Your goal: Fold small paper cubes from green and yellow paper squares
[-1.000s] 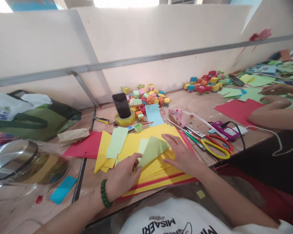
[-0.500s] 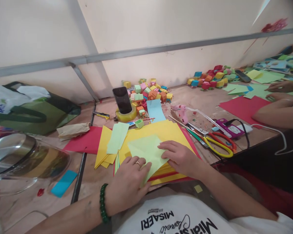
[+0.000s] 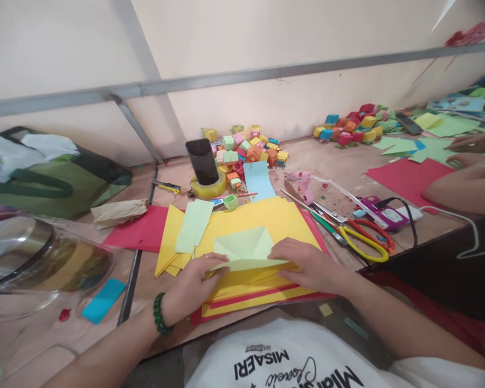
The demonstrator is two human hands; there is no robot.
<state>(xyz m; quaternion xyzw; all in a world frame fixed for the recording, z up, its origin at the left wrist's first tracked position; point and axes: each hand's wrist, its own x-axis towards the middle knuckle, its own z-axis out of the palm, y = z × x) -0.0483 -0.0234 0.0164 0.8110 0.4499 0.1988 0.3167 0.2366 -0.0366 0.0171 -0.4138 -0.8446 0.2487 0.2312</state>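
My left hand [image 3: 194, 285] and right hand [image 3: 307, 265] each pinch an end of the green paper [image 3: 244, 247], over the yellow sheets [image 3: 272, 216]. Creases already cross it, so folding looks partly done; its near side stands raised, not yet flat.

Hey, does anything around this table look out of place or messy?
Yes. A small yellowish scrap and a pale strip lie below the near edge of the table, apart from the yellow paper stack, so they may have dropped. Tiny bits also litter the table near the pink glue gun.
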